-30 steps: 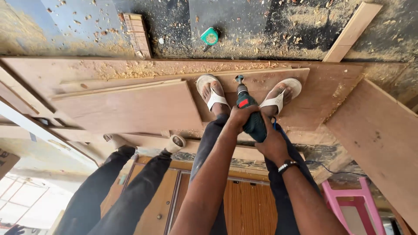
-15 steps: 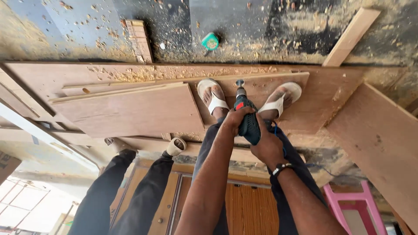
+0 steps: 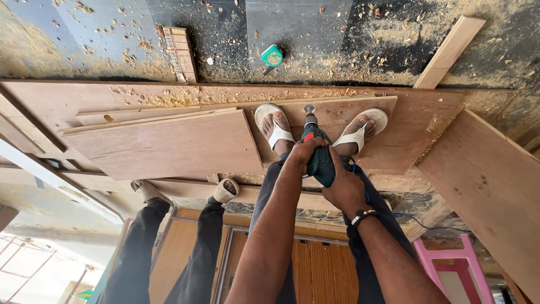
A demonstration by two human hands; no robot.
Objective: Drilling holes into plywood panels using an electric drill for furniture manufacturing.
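Head view. The person stands on a plywood sheet (image 3: 416, 121), one sandalled foot to each side of a corded electric drill (image 3: 318, 155) whose chuck points down at the board between the feet. The left hand (image 3: 304, 152) is clenched around the upper body of the drill; the right hand (image 3: 346, 188), with a beaded bracelet at the wrist, grasps the drill's rear grip, at 5 o'clock from the left hand.

Edges: the sheet's far edge runs just beyond the toes at 12 o'clock, littered with shavings. A second, smaller plywood panel (image 3: 163, 146) lies on the stack at 9 o'clock, its near corner just beside the left foot. Open board remains at 3 o'clock, up to a larger panel (image 3: 484, 191) lying at an angle. A timber batten (image 3: 450, 50) lies at 1 o'clock.

Surface and room: dark floor strewn with sawdust; a green tape measure (image 3: 272, 56) lies at 12 o'clock. Another person's legs (image 3: 169, 247) stand at 8 o'clock. A pink stool (image 3: 450, 264) sits at 4 o'clock.
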